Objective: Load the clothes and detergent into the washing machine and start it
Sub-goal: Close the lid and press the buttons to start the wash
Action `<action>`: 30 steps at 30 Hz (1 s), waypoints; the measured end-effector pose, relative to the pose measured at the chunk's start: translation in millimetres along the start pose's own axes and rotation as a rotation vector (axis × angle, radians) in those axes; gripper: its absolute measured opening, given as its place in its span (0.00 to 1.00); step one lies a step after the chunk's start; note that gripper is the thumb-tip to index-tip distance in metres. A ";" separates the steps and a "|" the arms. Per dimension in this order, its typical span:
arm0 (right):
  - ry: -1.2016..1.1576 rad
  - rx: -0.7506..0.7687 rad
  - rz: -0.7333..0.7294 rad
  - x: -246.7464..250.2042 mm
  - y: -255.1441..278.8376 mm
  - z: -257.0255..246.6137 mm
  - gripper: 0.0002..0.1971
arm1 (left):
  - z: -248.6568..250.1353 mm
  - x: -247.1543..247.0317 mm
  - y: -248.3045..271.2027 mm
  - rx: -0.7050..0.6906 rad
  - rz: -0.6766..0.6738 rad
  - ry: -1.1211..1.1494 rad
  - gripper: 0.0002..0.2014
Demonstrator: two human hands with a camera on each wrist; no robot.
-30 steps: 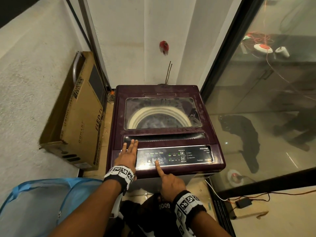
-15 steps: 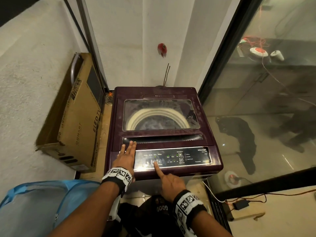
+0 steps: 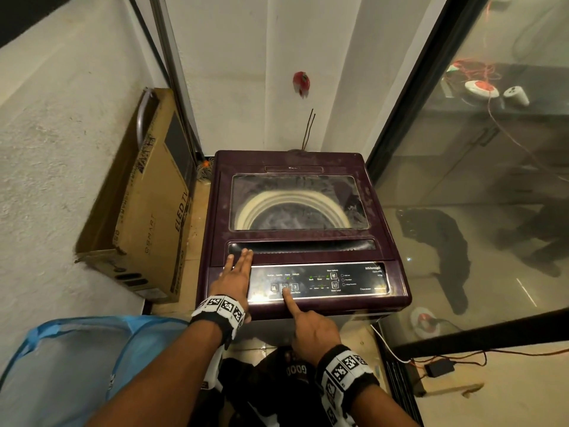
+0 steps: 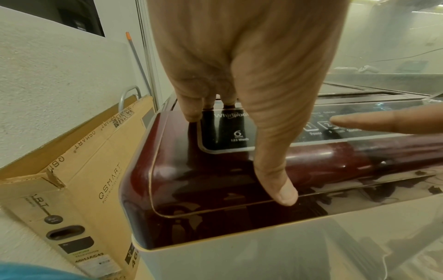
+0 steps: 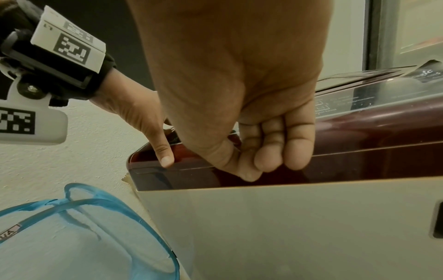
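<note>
Right now we stand over the dark maroon top-loading washing machine (image 3: 303,229), whose glass-windowed lid (image 3: 300,202) is down, with the pale drum ring showing through it. Our left hand (image 3: 232,280) lies flat on the machine's front left corner, fingers (image 3: 244,257) straight and close together, their tips reaching the recessed handle strip of the lid; in the left wrist view the thumb (image 4: 278,181) hangs down over the glossy front edge. That hand holds nothing. Our right hand (image 3: 311,329) points with its index finger (image 3: 286,295), whose tip sits on the middle one of three numbered buttons on the black control panel (image 3: 320,282); the right wrist view shows the other fingers (image 5: 282,147) curled into the palm, gripping nothing. Small green lights glow on the panel. We see a blue mesh laundry basket (image 3: 77,365) on the floor at our left and a brown cardboard television box (image 3: 147,217) leaning against the wall beside the machine.
</note>
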State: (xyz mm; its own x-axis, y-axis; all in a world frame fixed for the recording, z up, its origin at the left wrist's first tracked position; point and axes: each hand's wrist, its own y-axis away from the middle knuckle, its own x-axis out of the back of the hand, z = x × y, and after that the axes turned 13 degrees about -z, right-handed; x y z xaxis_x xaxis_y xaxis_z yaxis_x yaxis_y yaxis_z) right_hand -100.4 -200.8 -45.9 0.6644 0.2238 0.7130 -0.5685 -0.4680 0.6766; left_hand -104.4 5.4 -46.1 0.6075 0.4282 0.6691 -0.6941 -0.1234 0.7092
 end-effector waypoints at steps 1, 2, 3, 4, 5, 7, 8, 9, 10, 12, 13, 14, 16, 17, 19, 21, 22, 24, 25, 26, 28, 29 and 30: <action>0.005 0.000 -0.003 0.3 -1.6 -0.5 0.49 | 0.3 0.3 -0.1 -0.001 -0.002 0.003 0.76; 0.011 -0.003 -0.009 0.0 -3.4 -0.8 0.49 | 0.0 0.2 -0.3 -0.001 0.001 0.004 0.76; 0.013 -0.008 -0.017 -0.3 -5.3 -1.2 0.50 | -0.1 -0.2 -0.5 -0.001 0.006 0.005 0.76; 0.008 -0.015 -0.027 0.1 -7.4 -1.4 0.50 | -0.6 -0.4 -1.2 -0.001 0.011 0.005 0.76; -0.005 -0.019 -0.033 1.0 -9.2 -1.4 0.50 | -0.6 -1.3 -1.5 -0.002 0.011 0.005 0.76; -0.020 -0.030 -0.025 5.5 -13.2 -0.6 0.49 | -0.5 -2.0 -1.3 -0.009 0.011 0.007 0.76; -0.014 -0.034 -0.020 9.0 -14.5 -0.2 0.48 | -0.9 -1.7 -1.3 -0.011 0.013 0.009 0.76; -0.001 -0.034 -0.021 12.3 -14.8 0.4 0.48 | -1.1 -1.2 -1.1 -0.012 0.014 0.010 0.76; 0.013 -0.031 -0.027 15.3 -13.7 1.1 0.47 | -1.0 -0.7 -0.6 -0.013 0.015 0.011 0.76; 0.024 -0.014 -0.035 18.2 -9.5 3.4 0.46 | -1.6 -1.5 -1.0 -0.017 0.024 0.014 0.76; 0.021 -0.005 -0.033 18.0 -6.5 4.2 0.46 | -2.2 -2.4 -1.4 -0.016 0.026 0.018 0.76; 0.012 -0.001 -0.026 17.1 -3.2 5.5 0.45 | -2.8 -3.0 -2.1 -0.016 0.031 0.021 0.76; -0.014 -0.005 -0.009 11.7 2.9 8.4 0.46 | -3.1 -3.8 -2.3 -0.013 0.040 0.021 0.76; -0.027 -0.014 -0.004 7.8 5.4 9.8 0.47 | -3.1 -3.9 -2.2 -0.013 0.039 0.022 0.76; -0.045 -0.043 -0.001 2.1 8.9 12.8 0.48 | -3.0 -3.7 -2.8 -0.017 0.037 0.023 0.76; -0.062 -0.069 -0.019 -1.2 9.6 16.3 0.49 | -3.0 -3.8 -3.1 -0.018 0.042 0.015 0.76; -0.069 -0.074 -0.028 -2.3 9.5 17.6 0.49 | -3.3 -4.3 -3.3 -0.017 0.043 0.011 0.76; -0.076 -0.083 -0.026 -1.6 8.4 18.5 0.50 | -4.0 -4.7 -3.9 -0.015 0.043 0.009 0.76; -0.081 -0.087 -0.020 -0.2 7.5 18.9 0.50 | -3.9 -4.8 -4.2 -0.015 0.042 0.009 0.76; -0.086 -0.087 -0.013 1.8 6.6 19.1 0.50 | -3.7 -4.8 -4.2 -0.015 0.042 0.009 0.76; -0.084 -0.076 -0.005 5.4 4.6 19.4 0.50 | -3.8 -4.6 -4.9 -0.015 0.045 0.010 0.76; -0.079 -0.067 -0.001 7.0 3.9 19.4 0.49 | -3.7 -4.6 -5.0 -0.015 0.044 0.012 0.76; -0.072 -0.058 0.002 8.1 3.4 19.4 0.49 | -3.8 -4.6 -5.2 -0.016 0.041 0.013 0.76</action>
State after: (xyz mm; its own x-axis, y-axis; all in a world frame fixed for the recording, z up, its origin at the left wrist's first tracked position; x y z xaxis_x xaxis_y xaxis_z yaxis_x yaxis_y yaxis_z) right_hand -87.5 -217.2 -41.4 0.6955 0.1597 0.7006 -0.5954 -0.4179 0.6863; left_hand -105.0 7.5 -53.7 0.5732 0.4349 0.6945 -0.7247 -0.1265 0.6774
